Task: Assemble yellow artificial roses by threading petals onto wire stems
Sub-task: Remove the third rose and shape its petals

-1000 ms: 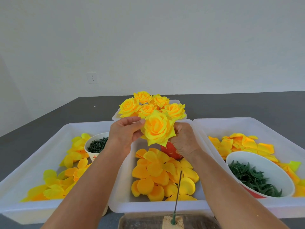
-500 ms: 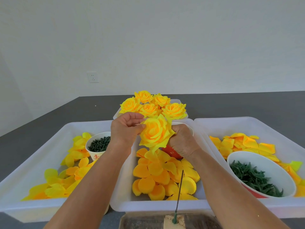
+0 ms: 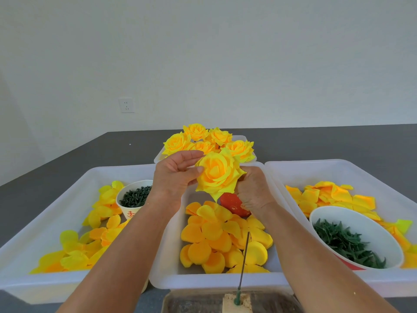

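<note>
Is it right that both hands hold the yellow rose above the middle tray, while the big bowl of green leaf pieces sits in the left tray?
Not quite. The head view shows the big bowl of green leaf pieces in the right tray, not the left. The rest stands: left hand and right hand hold the yellow rose above the middle tray.

A dark grey matte tabletop [image 3: 338, 143] is carrying three white plastic trays, left [image 3: 74, 177], middle [image 3: 171, 263] and right [image 3: 338, 164], side by side, and a smaller white tray [image 3: 244, 138] sitting behind them.
</note>
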The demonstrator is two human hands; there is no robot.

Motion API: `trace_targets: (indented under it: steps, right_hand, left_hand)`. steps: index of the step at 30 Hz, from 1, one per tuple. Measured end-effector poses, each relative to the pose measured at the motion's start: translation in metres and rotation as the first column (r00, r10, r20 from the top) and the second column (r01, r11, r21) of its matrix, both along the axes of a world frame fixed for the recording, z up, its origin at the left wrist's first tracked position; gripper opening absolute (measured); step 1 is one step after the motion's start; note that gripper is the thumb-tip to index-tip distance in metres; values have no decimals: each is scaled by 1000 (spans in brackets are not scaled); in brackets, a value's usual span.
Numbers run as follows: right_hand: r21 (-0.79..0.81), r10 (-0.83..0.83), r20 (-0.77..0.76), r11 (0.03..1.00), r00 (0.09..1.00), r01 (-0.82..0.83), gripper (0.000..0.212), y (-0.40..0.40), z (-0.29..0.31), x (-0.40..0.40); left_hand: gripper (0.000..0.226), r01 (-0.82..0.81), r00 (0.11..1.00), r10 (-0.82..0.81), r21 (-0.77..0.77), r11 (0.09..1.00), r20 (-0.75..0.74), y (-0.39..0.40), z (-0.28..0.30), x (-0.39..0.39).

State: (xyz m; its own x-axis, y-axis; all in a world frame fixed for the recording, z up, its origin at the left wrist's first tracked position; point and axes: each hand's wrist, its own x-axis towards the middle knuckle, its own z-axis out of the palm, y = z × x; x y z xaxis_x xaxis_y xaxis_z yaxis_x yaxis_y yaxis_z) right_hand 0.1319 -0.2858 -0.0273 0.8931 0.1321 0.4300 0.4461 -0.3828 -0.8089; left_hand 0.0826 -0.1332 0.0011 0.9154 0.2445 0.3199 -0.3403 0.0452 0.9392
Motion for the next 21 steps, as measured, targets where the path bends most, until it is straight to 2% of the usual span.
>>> trace_targets:
  steps: [2, 4, 6, 10, 12, 14, 17, 20, 21]
  right_hand:
    - [32, 47, 2, 998, 999, -47, 8, 1, 2, -3]
    - [100, 120, -6, 988, 993, -119, 8, 1, 4, -7]
    - [155, 175, -45, 974, 984, -166, 11, 0, 6, -11]
    - [248, 245, -61, 943, 968, -223, 7, 0, 8, -15]
    - [264, 244, -52, 939, 968, -222, 13, 0, 8, -15]
    - [253, 201, -57, 950, 978, -181, 20, -1, 7, -13]
    - [212, 144, -45, 968, 988, -132, 17, -1, 5, -9]
    - [164, 119, -26, 980, 993, -113, 10, -2, 4, -6]
    - [160, 111, -22, 981, 994, -106, 10, -3, 3, -5]
  left_hand:
    - [28, -88, 996, 88, 8, 996, 2, 2, -1, 0]
    - [24, -138, 990, 137, -73, 988, -25, 5, -1, 2]
    - [21, -144, 989, 136, -173, 974, -59, 6, -1, 3]
    - [21, -142, 989, 133, -174, 975, -59, 6, -1, 4]
    - [24, -111, 994, 109, -144, 983, -17, 4, 1, 2]
    - [27, -80, 996, 83, -51, 995, 44, 0, 2, 0]
    - [30, -72, 994, 70, 21, 997, 83, -4, 4, -4]
    - [4, -48, 994, 42, 61, 997, 97, -7, 6, -8]
    - [9, -54, 994, 44, 89, 995, 104, -8, 6, -9]
